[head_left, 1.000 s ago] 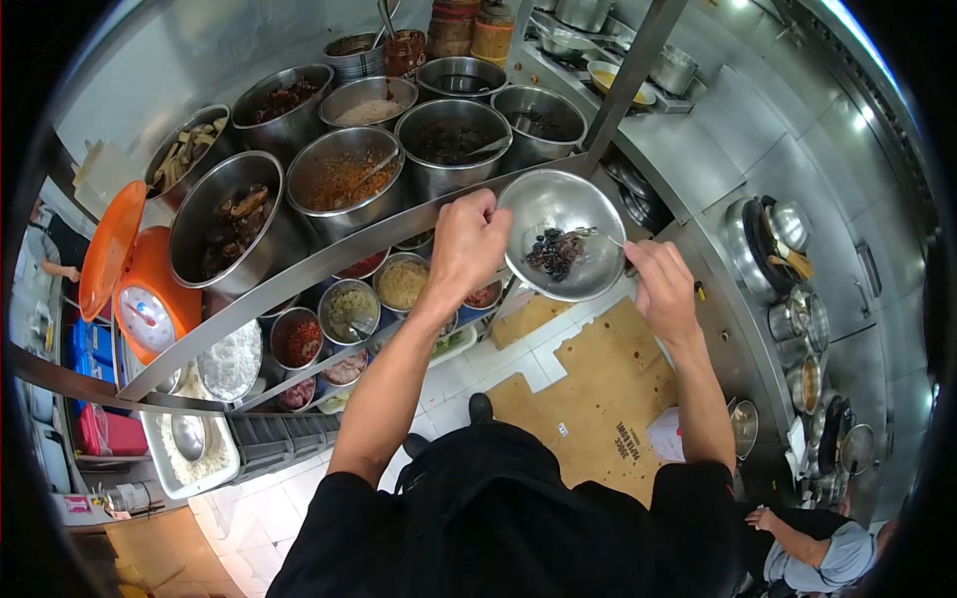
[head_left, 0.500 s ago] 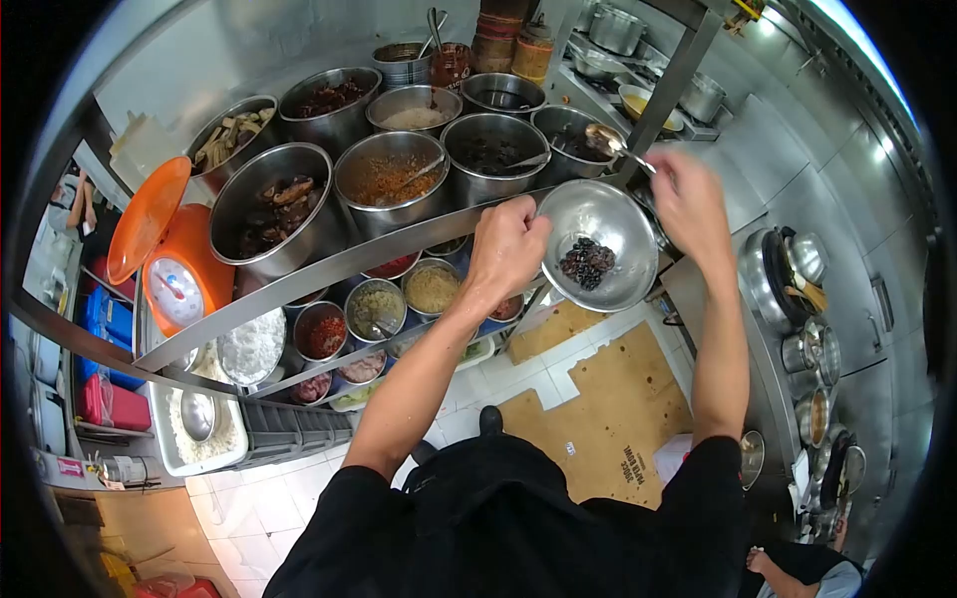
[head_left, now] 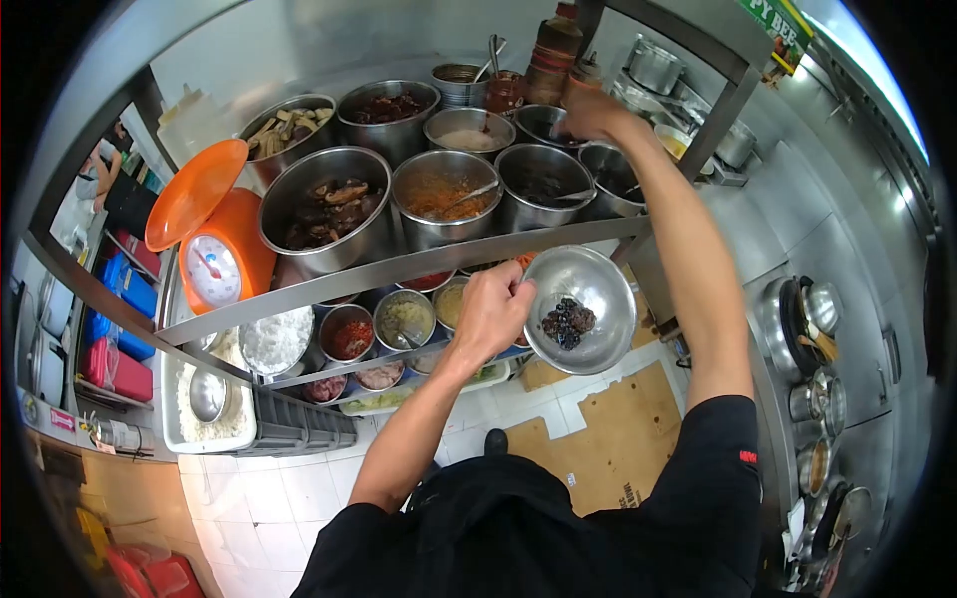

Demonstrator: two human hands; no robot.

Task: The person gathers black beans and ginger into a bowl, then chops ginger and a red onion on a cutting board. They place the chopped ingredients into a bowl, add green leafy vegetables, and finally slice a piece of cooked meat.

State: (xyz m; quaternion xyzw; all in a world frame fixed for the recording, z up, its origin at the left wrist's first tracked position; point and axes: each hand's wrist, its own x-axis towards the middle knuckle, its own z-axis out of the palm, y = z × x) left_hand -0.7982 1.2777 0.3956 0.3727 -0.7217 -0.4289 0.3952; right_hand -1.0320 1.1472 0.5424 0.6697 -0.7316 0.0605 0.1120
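My left hand (head_left: 495,311) is closed on the rim of a shiny metal bowl (head_left: 610,294), held out in front of the shelf. In the bowl lies a small heap of dark black beans (head_left: 568,324). My right hand (head_left: 596,112) reaches over the back row, at a metal pot of dark contents (head_left: 538,122); its fingers are blurred and partly hidden, so what they hold does not show. Below my right forearm stands another metal pot (head_left: 610,181). Beside it is a pot of dark food (head_left: 543,184) with a spoon in it.
More pots line the shelf, including one of orange-brown flakes (head_left: 444,194) and one of brown chunks (head_left: 334,214). An orange scale (head_left: 224,259) stands at left. Under the steel shelf edge (head_left: 419,271) sit several ingredient bowls. Cardboard (head_left: 623,429) covers part of the floor.
My right hand has moved from the front right pot, where it held a spoon, to the back row. The spoon no longer shows in it. The bowl sits lower in view.
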